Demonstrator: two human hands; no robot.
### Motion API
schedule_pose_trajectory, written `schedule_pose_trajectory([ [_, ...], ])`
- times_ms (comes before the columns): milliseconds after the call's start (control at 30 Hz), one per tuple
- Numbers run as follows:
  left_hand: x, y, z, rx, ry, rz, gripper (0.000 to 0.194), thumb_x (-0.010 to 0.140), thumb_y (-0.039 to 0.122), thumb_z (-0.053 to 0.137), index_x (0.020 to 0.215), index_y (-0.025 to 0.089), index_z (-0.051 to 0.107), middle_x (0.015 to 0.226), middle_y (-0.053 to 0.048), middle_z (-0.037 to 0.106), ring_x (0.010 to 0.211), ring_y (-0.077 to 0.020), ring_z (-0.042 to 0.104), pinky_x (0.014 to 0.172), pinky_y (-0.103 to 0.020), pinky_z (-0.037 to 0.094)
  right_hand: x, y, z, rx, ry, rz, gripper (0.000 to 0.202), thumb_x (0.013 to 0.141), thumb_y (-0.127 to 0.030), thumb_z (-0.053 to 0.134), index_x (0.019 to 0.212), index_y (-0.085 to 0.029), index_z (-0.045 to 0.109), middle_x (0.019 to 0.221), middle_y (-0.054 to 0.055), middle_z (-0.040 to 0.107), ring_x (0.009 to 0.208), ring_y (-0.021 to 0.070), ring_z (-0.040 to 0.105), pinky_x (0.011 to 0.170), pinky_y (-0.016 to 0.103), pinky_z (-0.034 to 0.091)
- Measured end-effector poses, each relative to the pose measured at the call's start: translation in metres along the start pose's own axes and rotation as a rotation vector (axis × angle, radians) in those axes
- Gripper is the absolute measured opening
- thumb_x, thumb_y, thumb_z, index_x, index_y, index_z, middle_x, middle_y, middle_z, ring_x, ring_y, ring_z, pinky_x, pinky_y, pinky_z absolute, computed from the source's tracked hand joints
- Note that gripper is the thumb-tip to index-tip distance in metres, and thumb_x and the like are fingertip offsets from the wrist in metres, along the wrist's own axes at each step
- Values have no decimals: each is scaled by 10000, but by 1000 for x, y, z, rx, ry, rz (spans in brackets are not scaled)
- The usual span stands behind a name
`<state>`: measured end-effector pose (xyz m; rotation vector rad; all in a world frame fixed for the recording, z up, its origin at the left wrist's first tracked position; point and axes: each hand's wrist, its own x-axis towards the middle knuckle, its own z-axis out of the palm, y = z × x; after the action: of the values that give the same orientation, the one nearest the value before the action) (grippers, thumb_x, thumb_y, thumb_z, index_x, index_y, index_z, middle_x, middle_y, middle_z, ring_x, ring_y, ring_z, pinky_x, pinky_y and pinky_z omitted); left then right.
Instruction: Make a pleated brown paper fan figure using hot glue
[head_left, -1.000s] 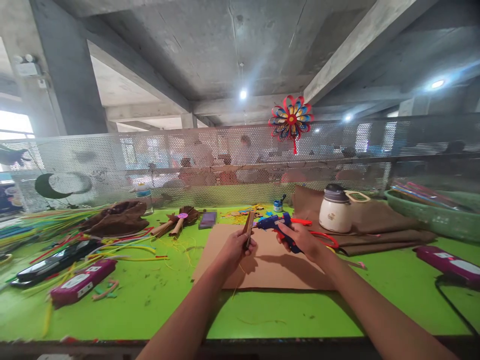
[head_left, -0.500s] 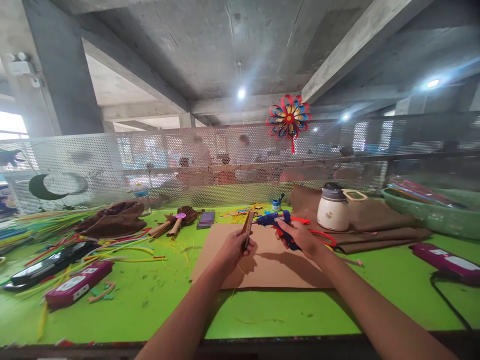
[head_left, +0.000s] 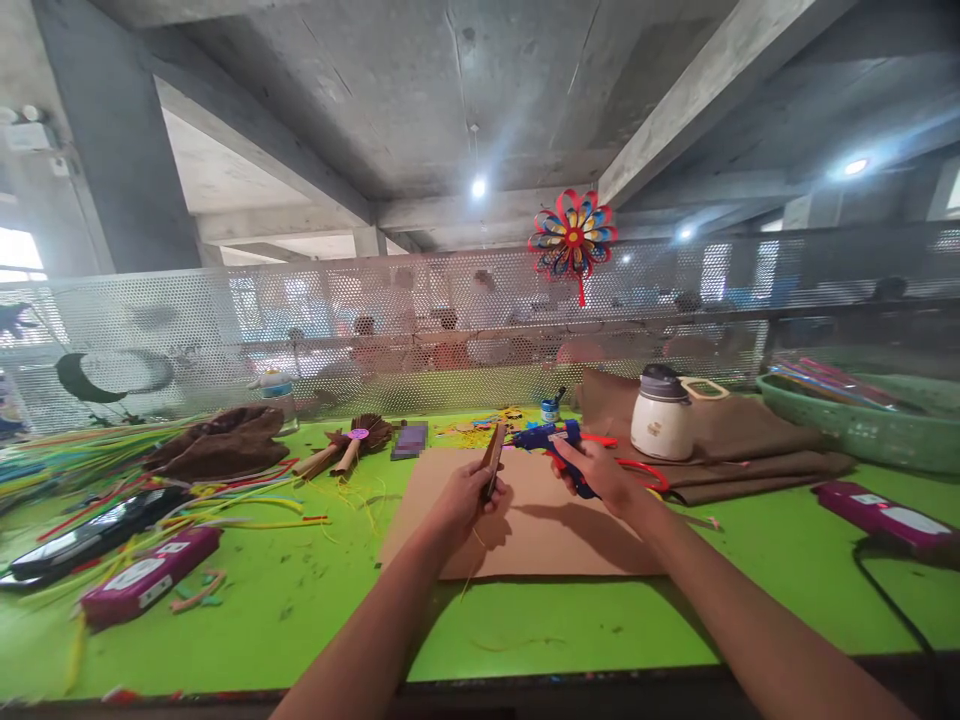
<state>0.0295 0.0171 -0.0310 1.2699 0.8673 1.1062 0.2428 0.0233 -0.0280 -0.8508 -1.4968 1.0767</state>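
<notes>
The view has swung slightly right; left hand [head_left: 466, 498] grips brown strip [head_left: 493, 452]; right hand [head_left: 602, 476] clasps blue glue gun [head_left: 549, 436]

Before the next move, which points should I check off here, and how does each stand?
1. Left hand grips the narrow brown strip: ok, its upper end juts out.
2. Right hand holds the blue plastic glue gun by its handle: ok.
3. Glue gun's nozzle points toward the strip: ok.
4. Nozzle touches the strip: cannot tell, the tip is too small.
5. Flat brown rectangular sheet lies beneath both hands: ok.
6. Green tabletop free of loose slim yellow strips: not ok, some lie left of the sheet.
</notes>
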Motion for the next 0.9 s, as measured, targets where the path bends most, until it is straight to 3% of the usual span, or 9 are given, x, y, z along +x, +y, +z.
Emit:
schedule_pose_trajectory([
  [667, 2, 1, 0, -1, 51, 14, 194, 775, 256, 522, 884, 103, 570, 600, -14, 548, 469, -66, 426, 441, -184, 283, -6, -5, 5, -48, -66, 6, 405, 785, -544, 522, 688, -151, 529, 591, -5, 523, 431, 71, 423, 419, 216, 346],
  [900, 2, 1, 2, -19, 60, 27, 164, 767, 237, 526, 871, 120, 574, 584, -11, 544, 476, -79, 442, 448, -199, 288, -4, 4, 10, 83, -68, 89, 401, 748, -550, 568, 767, -149, 550, 605, -7, 541, 439, 70, 434, 416, 208, 354],
])
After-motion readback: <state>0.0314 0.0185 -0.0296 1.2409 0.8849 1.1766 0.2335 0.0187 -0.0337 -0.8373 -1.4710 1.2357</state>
